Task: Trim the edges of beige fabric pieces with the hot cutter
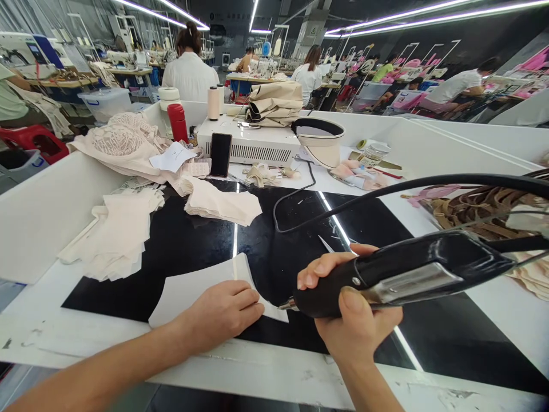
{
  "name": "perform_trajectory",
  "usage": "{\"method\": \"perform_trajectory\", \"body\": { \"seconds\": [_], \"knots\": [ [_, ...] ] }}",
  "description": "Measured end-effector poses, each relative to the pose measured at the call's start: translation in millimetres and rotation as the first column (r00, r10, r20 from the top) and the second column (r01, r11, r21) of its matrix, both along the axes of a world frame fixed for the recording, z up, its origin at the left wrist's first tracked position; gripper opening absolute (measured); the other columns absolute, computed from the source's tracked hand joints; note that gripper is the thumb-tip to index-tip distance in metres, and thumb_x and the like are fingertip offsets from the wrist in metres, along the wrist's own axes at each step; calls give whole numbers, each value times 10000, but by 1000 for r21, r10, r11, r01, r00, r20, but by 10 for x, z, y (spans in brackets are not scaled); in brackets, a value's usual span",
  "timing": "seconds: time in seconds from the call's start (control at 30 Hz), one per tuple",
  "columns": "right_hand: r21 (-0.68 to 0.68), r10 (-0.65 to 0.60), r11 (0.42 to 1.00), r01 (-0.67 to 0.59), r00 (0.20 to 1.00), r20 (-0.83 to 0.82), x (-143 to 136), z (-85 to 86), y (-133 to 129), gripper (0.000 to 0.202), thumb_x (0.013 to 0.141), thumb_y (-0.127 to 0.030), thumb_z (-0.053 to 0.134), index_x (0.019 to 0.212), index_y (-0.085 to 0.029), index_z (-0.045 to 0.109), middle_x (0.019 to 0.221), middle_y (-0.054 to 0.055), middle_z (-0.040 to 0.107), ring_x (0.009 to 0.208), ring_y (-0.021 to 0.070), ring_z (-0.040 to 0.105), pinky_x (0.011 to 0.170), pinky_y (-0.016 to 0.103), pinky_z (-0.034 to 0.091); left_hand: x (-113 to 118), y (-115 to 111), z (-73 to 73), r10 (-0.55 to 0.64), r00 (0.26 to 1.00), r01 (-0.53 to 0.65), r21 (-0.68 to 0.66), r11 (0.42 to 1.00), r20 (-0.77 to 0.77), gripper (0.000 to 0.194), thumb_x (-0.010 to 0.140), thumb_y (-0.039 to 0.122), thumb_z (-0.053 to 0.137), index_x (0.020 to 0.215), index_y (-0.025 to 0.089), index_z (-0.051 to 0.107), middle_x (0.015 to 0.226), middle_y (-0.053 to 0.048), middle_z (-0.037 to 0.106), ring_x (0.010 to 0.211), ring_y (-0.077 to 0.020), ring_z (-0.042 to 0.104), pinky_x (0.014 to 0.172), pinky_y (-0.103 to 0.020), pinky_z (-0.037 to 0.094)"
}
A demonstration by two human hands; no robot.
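A white curved piece of fabric (193, 289) lies on the black mat (295, 257) in front of me. My left hand (229, 312) rests on its right part, fingers curled together and pressing it down; what lies under the fingertips is hidden. In my right hand (354, 303) is a black corded hand tool (398, 272) with a narrow metal tip, gripped round its front end. The tip points left and meets the right edge of the white piece, close to my left fingertips. A pointed metal blade (326, 244) shows behind the tool.
Stacks of cream fabric pieces (115, 232) lie to the left. A phone (221, 154) leans on a white vented box (253, 143); a red bottle (177, 122) stands nearby. The thick cable (429, 183) arcs right. Brown straps (467, 212) lie at right. People sit beyond the low wall.
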State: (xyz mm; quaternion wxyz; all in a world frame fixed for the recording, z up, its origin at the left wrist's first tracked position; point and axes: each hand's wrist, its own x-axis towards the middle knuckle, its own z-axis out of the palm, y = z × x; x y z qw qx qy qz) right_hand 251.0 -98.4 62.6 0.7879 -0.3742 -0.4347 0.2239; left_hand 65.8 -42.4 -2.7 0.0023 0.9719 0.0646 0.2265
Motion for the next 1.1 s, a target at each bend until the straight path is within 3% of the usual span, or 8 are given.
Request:
{"method": "perform_trajectory", "body": {
  "seconds": [0.37,0.6,1.1],
  "knots": [
    [21,90,996,-89,994,-58,-109,25,-46,413,811,-420,881,1153,-299,683,773,-40,663,558,143,610,472,272,560,1,7,-21,-2,1000,2,-7,1000,20,217,1054,6,450,1087,105,641,968,-67,690,888,-183,664,830,-298,595],
    [14,83,996,-83,997,-8,-148,-66,-39,383,866,-405,834,1197,-311,668,795,-30,654,580,149,618,492,283,555,9,11,-31,-2,1000,2,-13,1000,-18,204,1059,23,464,1080,117,644,969,-66,681,896,-183,655,822,-297,588],
    [12,39,999,-39,999,-12,-20,-12,-102,387,844,-393,852,1165,-292,661,779,-34,652,577,143,609,485,274,564,1,14,-3,-2,1000,2,-29,1000,-2,205,1059,20,455,1061,120,635,937,-58,680,871,-186,657,828,-297,591]
  ]
}}
